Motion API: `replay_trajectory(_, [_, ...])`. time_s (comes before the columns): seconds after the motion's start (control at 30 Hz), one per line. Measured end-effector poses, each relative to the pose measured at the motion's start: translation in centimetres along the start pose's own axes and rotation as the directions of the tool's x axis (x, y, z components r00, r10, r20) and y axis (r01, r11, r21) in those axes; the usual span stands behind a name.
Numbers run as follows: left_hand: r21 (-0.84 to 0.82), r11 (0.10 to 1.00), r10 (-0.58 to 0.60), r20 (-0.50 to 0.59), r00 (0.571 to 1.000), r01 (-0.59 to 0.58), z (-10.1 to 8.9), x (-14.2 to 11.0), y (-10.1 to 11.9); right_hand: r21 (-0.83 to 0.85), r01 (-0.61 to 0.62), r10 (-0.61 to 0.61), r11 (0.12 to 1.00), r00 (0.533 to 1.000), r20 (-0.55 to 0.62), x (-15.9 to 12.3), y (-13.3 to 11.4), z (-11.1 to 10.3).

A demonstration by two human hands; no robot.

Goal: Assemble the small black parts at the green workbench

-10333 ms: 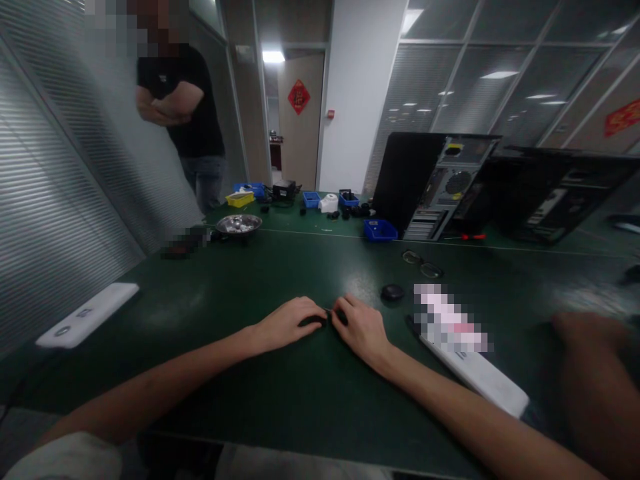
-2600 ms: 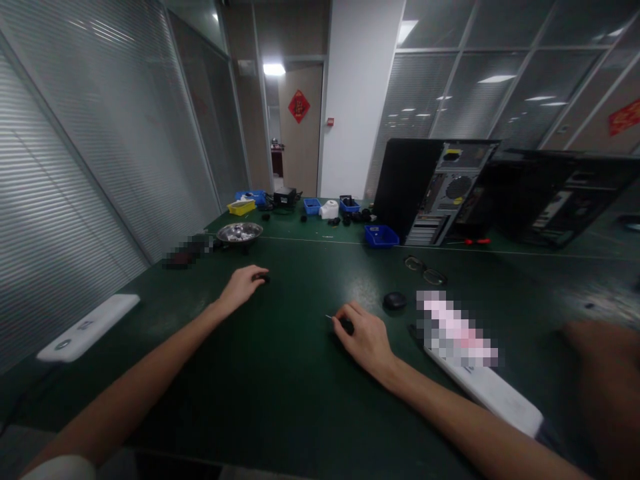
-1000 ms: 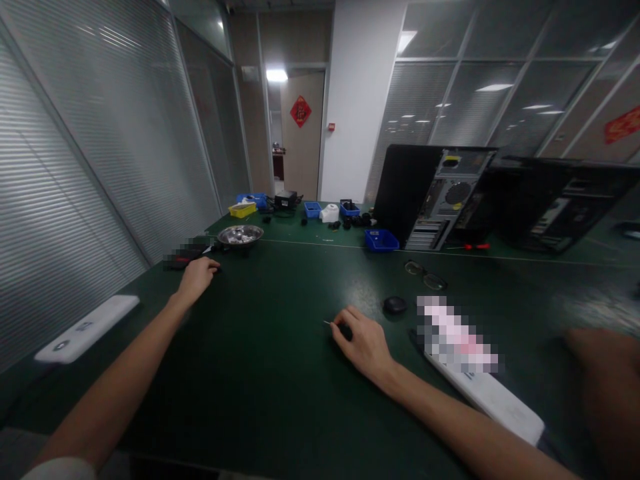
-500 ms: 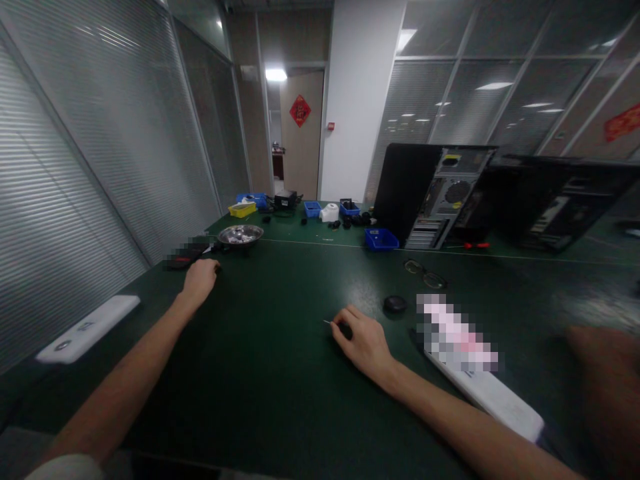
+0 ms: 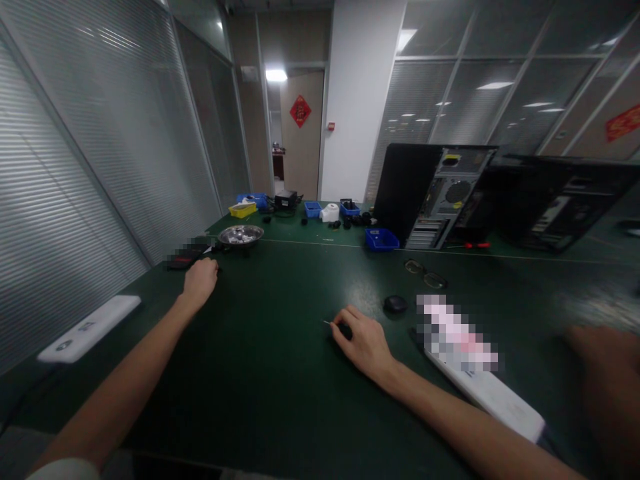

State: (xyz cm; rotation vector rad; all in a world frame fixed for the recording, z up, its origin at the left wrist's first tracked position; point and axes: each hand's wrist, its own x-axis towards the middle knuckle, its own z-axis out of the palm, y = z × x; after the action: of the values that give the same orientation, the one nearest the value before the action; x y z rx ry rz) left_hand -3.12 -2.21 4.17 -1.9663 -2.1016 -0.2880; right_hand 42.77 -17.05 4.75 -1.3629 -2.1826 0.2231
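Observation:
My right hand (image 5: 364, 339) rests low over the green tabletop (image 5: 270, 373), thumb and forefinger pinched together. A thin, light-coloured pin-like piece (image 5: 327, 323) pokes out to the left from its fingertips. My left hand (image 5: 201, 281) is reached out at the far left with its fingers curled in. Whatever those fingers hold, if anything, is hidden. Just beyond them lies a dark, partly blurred-out flat object (image 5: 186, 257), and behind it a shiny metal bowl (image 5: 241, 235) with small pale pieces inside. Right of my right hand sits a black computer mouse (image 5: 395, 305).
A white power strip (image 5: 507, 400), partly pixelated over, lies beside my right forearm; another white strip (image 5: 90, 330) is at left. Eyeglasses (image 5: 425, 273), a blue bin (image 5: 381, 240) and a computer tower (image 5: 435, 197) stand beyond. A co-worker's blurred arm (image 5: 607, 373) is at right.

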Motion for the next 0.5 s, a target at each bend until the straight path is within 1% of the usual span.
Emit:
replay_trajectory(0.17, [0.026,0.999,0.037,0.006,0.999,-0.037,1.2,-0.3,0.0,-0.003,0.004,-0.004,1.0,1.0,0.003,0.0,0.1,0.1])
replay_trajectory(0.27, [0.002,0.998,0.064,-0.022,0.998,-0.064,1.5,-0.2,-0.3,-0.004,0.009,-0.009,1.0,1.0,0.005,0.0,0.2,0.3])
replay_trajectory(0.4, [-0.034,0.999,0.015,-0.027,1.0,-0.016,1.2,0.1,-0.4,-0.011,0.014,-0.014,1.0,1.0,0.005,0.0,0.2,0.3])
replay_trajectory(0.5, [-0.033,0.999,-0.028,-0.029,0.999,0.027,0.8,0.0,-0.4,-0.007,0.017,-0.017,1.0,1.0,0.009,0.0,0.2,0.3])
